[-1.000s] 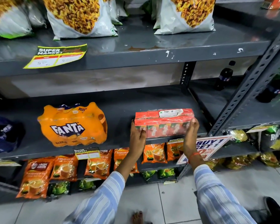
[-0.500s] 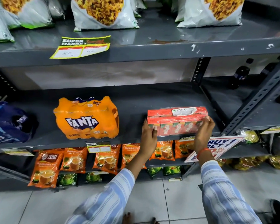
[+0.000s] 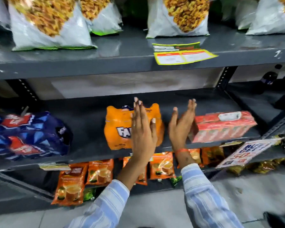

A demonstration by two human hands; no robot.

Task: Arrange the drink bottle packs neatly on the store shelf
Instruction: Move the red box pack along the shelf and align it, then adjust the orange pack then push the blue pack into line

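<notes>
Head view, frame centre: our left hand (image 3: 142, 129) and right hand (image 3: 181, 127) hover flat and spread, gripping nothing, between the orange pack (image 3: 120, 127) and red pack (image 3: 222, 126).

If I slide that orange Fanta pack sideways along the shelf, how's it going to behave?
The orange Fanta pack is shrink-wrapped bottles, so it is probably heavy for its size and should slide as one block on the smooth grey shelf. The glossy film may be slippery under flat palms. It stands wide and low, so tipping looks unlikely.
</notes>
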